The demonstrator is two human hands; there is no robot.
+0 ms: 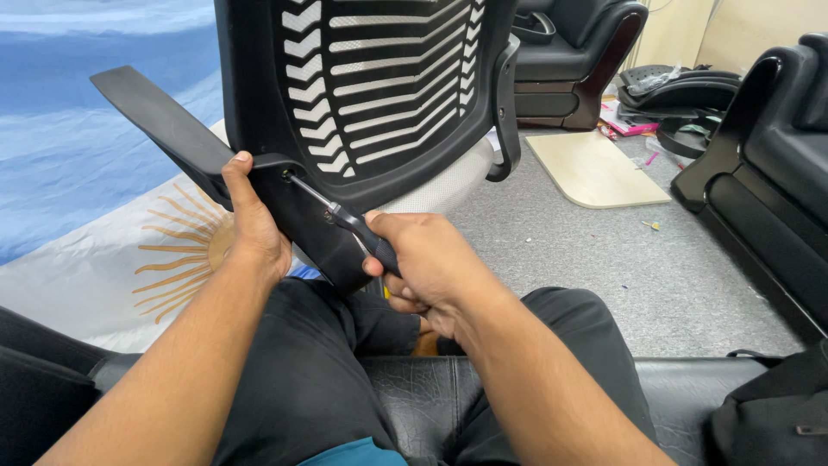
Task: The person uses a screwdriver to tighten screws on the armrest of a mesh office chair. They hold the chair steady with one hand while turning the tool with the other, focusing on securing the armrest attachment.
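A: Where do we stand? We have the chair back (379,86) tipped toward us over our lap, with the armrest (164,125) sticking out to the far left.

B: Our left hand (252,220) is wrapped round the armrest bracket (310,220), thumb on top, fingers closed behind it, steadying the piece against the frame.

A: And our right hand (431,267) is closed tight round the dark handle of the screwdriver (345,216). The shaft runs up and left, and its tip sits at a hole in the bracket, just right of our left thumb.

B: So the armrest is already lined up on the frame, and the driver is seated at the fastening point. That much looks done.

A: We can't quite see the screw head under the tip, so how far in it is we can't tell; it may be partway.

B: The other armrest (504,112), on the far right side, looks mounted already. What seems left is this joint, and whatever other holes the bracket hides behind our hands.

A: The seat cushion (448,185) lies beyond, on the grey floor (655,285).
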